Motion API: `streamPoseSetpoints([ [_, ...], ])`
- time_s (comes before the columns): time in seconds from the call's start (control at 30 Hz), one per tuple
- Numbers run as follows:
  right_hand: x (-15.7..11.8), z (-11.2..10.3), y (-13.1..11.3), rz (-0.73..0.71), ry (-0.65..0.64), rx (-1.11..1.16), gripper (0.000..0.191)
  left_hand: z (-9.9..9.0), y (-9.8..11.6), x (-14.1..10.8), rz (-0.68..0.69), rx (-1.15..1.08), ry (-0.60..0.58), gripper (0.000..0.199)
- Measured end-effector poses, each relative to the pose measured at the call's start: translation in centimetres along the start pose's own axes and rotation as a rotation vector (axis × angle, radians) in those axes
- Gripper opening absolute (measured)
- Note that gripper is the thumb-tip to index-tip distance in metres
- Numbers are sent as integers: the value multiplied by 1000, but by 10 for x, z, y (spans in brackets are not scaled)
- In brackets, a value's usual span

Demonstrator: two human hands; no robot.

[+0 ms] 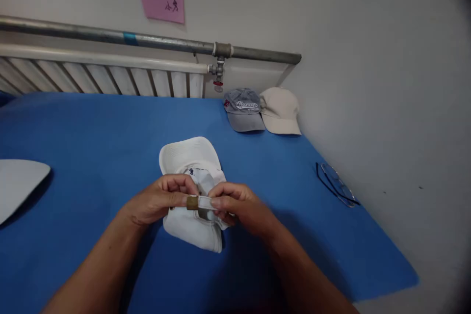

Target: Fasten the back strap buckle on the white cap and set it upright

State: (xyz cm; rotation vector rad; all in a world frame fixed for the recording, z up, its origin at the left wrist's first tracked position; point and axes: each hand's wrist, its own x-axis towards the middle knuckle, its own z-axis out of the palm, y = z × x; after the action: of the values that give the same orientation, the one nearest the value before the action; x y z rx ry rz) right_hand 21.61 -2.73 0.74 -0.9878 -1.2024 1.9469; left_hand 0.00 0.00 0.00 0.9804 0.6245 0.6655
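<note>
A white baseball cap (191, 157) lies on the blue table cover (91, 132), its brim pointing away from me. My left hand (162, 201) pinches the cap's white back strap at a brass buckle (192, 202). My right hand (235, 203) grips the other end of that strap (204, 201), so the strap runs taut between my two hands above the cap's rear opening.
A grey cap (243, 110) and a beige cap (281, 110) sit side by side at the far edge by the wall. Eyeglasses (336, 184) rest near the right edge. A white brim (18, 184) pokes in at the left. A radiator and pipe run behind.
</note>
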Motion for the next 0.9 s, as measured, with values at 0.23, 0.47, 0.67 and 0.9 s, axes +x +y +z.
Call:
streamPoseSetpoints([
  [0.23,0,1,1,5,5,-24,17,-3,-4,0,16,-10,-16,21],
  [0.47,2,-2,4,40,-6,-36,14,-4,-4,1,8,-5,-25,22],
  [0.67,2,-5,4,29,3,-74,14,-6,-4,-2,-23,83,20,18],
  [0.9,4,-4,4,25,31,-105,12,-5,-1,0,-45,120,9,13],
])
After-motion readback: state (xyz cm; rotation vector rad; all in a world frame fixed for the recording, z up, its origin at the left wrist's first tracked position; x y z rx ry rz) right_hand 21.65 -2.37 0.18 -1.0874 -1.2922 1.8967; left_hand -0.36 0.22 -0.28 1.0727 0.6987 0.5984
